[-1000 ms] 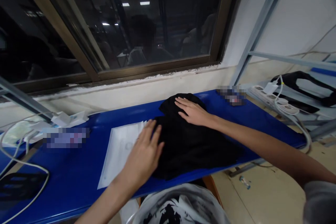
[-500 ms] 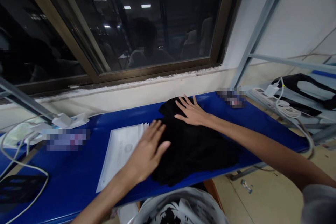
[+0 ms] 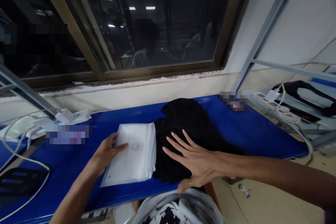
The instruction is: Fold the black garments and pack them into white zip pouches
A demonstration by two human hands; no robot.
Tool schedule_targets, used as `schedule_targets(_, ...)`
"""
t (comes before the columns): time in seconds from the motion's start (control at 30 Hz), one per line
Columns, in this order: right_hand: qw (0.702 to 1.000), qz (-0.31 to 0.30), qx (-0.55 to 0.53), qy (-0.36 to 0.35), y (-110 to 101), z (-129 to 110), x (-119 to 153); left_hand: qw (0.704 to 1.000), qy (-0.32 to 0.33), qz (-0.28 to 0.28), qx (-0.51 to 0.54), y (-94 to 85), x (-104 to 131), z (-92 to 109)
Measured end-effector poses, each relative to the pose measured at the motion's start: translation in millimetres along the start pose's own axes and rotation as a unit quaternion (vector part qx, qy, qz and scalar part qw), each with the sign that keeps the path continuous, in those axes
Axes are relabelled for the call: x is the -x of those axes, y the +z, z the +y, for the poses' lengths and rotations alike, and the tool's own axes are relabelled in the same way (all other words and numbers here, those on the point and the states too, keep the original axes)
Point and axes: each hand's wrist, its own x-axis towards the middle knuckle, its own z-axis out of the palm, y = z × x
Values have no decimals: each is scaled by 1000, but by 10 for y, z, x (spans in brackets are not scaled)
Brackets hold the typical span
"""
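A stack of white, frosted-looking plastic bags (image 3: 136, 161) with a round mark on top lies on the blue table. My left hand (image 3: 109, 152) grips its left edge, thumb on the top bag and fingers mostly hidden at the side. Just right of the stack, a folded black garment (image 3: 186, 119) is spread on the table; its exact kind does not show. My right hand (image 3: 196, 161) rests on the garment's near part, fingers stretched and spread, holding nothing.
The blue tabletop (image 3: 231, 129) meets a wall below a dark window (image 3: 157, 35). Power strips with white chargers and cables (image 3: 70, 117) sit at the left; another power strip (image 3: 262, 99) is at the right. Blurred-out items lie near both back corners. A metal post (image 3: 265, 28) rises at right.
My left hand has moved left from the garment's edge and taken hold of the bag stack, which has shifted right. My right hand has slid toward me across the garment.
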Motion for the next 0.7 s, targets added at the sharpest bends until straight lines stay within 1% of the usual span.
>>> schedule_targets(0.03, 1000, 17, -20, 10, -59, -12, -36, 999, -1, -27, 43, -9, 38, 72)
schedule_targets(0.07, 998, 42, -45, 24, -117, -29, -87, 996, 7, -37, 78, -34, 75, 127)
schedule_targets(0.1, 994, 72, -77, 39, -170, -49, -153, 994, 28, -23, 106, -69, 112, 164)
schedule_targets(0.13, 987, 103, -115, 50, -214, -72, -236, 991, 53, 11, 122, -102, 146, 183)
schedule_targets(0.17, 978, 129, -156, 54, -248, -98, -335, 987, 77, 55, 129, -126, 177, 189)
schedule_targets(0.23, 961, 160, -223, 33, -276, -155, -565, 975, 120, 145, 119, -120, 231, 169)
schedule_targets(0.27, 955, 170, -241, 13, -271, -185, -686, 969, 139, 171, 112, -87, 253, 151)
schedule_targets(0.3, 952, 180, -248, -8, -255, -211, -803, 965, 156, 178, 115, -38, 270, 129)
schedule_targets(0.33, 950, 189, -248, -26, -229, -232, -912, 963, 169, 165, 131, 23, 281, 105)
schedule_targets(0.4, 947, 211, -239, -46, -162, -249, -1085, 956, 186, 118, 192, 151, 287, 53)
schedule_targets(0.47, 945, 229, -230, -34, -94, -228, -1190, 949, 183, 86, 243, 250, 273, 2)
schedule_targets(0.53, 948, 233, -218, 6, -45, -187, -1236, 946, 175, 89, 257, 297, 258, -38)
schedule_targets(0.6, 950, 231, -203, 52, -23, -155, -1246, 948, 169, 99, 253, 291, 258, -62)
schedule_targets(0.67, 949, 229, -202, 79, -26, -138, -1232, 959, 151, 106, 217, 243, 271, -86)
schedule_targets(0.7, 947, 228, -211, 84, -37, -130, -1216, 968, 133, 111, 180, 211, 279, -105)
